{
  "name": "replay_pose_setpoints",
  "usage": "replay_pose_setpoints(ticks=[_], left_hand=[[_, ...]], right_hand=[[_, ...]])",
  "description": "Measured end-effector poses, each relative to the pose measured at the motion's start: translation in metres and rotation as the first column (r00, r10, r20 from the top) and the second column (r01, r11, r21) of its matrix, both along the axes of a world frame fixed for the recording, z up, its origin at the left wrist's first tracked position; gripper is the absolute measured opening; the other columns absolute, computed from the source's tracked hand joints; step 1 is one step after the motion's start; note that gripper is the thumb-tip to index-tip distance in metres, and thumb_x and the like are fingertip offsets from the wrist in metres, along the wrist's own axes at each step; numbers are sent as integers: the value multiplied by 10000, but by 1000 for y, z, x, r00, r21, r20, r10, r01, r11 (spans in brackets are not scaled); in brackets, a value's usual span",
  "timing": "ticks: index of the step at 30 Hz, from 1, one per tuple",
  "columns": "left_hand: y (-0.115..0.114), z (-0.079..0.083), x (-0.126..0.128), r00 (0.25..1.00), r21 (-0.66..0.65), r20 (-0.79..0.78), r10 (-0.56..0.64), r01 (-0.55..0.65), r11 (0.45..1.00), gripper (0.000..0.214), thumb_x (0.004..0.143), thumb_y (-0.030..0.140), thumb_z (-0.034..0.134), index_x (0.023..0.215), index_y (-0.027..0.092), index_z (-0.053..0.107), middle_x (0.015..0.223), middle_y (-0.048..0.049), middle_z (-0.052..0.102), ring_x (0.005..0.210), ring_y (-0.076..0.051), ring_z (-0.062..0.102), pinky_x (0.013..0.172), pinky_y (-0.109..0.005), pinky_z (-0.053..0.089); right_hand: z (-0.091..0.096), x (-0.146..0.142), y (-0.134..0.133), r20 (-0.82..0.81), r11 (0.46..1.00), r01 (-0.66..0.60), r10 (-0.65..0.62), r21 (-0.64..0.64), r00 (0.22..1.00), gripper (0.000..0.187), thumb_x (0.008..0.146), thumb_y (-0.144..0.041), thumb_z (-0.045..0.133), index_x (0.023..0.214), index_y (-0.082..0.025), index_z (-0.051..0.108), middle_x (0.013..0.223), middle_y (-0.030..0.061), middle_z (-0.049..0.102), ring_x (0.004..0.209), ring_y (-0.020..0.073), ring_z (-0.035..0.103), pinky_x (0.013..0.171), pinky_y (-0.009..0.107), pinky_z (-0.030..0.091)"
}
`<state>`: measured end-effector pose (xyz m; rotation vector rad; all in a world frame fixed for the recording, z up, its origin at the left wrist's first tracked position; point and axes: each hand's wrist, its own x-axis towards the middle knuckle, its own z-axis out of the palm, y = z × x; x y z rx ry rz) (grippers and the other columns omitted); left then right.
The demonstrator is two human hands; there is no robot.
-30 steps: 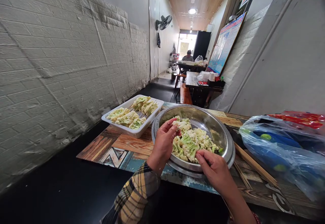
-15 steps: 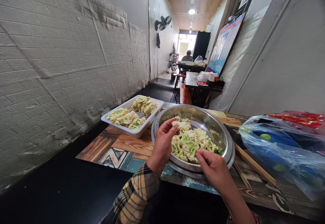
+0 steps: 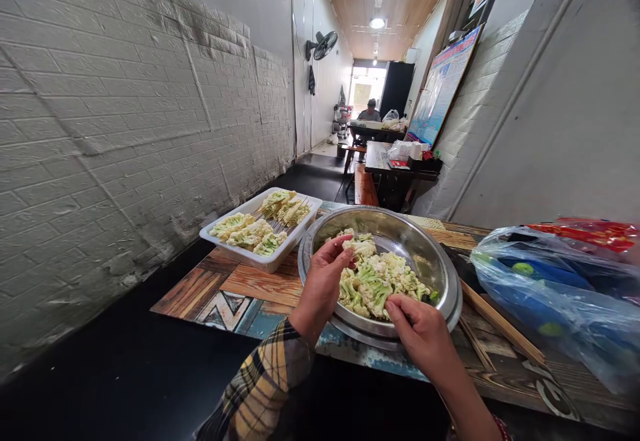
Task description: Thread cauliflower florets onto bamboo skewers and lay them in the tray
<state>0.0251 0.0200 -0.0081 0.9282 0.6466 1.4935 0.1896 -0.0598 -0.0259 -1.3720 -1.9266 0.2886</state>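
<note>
Over the left side of a round steel bowl (image 3: 453,274), my left hand (image 3: 323,277) has its thumb and fingers curled on a pale cauliflower floret (image 3: 361,247). My right hand (image 3: 420,327) is closed in a pinch at the bowl's near edge, touching the pile of cauliflower pieces (image 3: 377,287). Whatever lies between its fingertips is too small to make out. The pieces are cream with light green stems and fill the near part of the bowl.
Left of the bowl stands a white plastic tray (image 3: 270,262) with skewered cauliflower (image 3: 285,207). Wooden skewers (image 3: 503,321) lie on the patterned tabletop (image 3: 195,287) at right, beside a clear plastic bag (image 3: 550,294). A person (image 3: 370,113) sits at a far table.
My left hand has shifted very slightly right and down with the floret, and its fingers look a little looser. My right hand stays almost still.
</note>
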Motion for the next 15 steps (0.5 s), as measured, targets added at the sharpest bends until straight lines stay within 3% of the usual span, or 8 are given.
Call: replay_pose_setpoints(ticks=[6,15], left_hand=[[-1,2,-2,991,-43,95,-97,102,994,242,707,245,690,930,158,658,839,-11,589,666,-86,544,610,-229,419],[-4,3,0,999,-18,24,25,-24,1000,308,651,262,743,894,177,573,708,26,574,612,-102,565,554,-222,425]], right_hand=[[0,0,-2,-31,1000,-5,5,-15,1000,318,946,-322,371,739,-196,578,647,0,588,616,147,582,590,238,403],[0,1,-1,-2,1000,-7,7,24,1000,341,937,-338,382,688,-198,567,590,-10,560,554,136,547,538,224,405]])
